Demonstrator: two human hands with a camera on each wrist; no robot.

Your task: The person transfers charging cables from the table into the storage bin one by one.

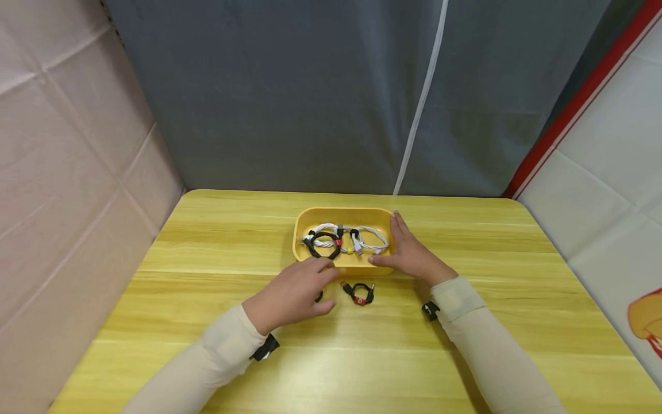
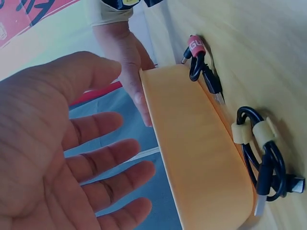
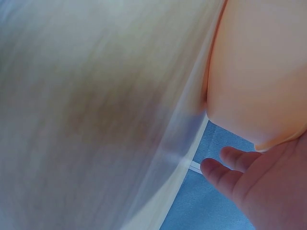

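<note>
A yellow tray (image 1: pixel 345 215) sits mid-table and holds several coiled cables (image 1: pixel 341 240), white and black. My right hand (image 1: pixel 391 244) lies against the tray's right end, fingers straight along its side and thumb at the front corner. My left hand (image 1: pixel 327 287) hovers open, palm down, just in front of the tray; in the left wrist view its fingers (image 2: pixel 110 158) are spread and hold nothing. Under it lies a black cable with cream ties (image 2: pixel 263 158), mostly hidden in the head view. A black cable with a red tie (image 1: pixel 360 293) lies on the table beside it.
The yellow wooden table (image 1: pixel 465 345) is walled by beige panels on the left, a grey curtain (image 1: pixel 310 86) behind and a white panel with a red stripe on the right. In the right wrist view the tray's outer wall (image 3: pixel 259 67) fills the upper right.
</note>
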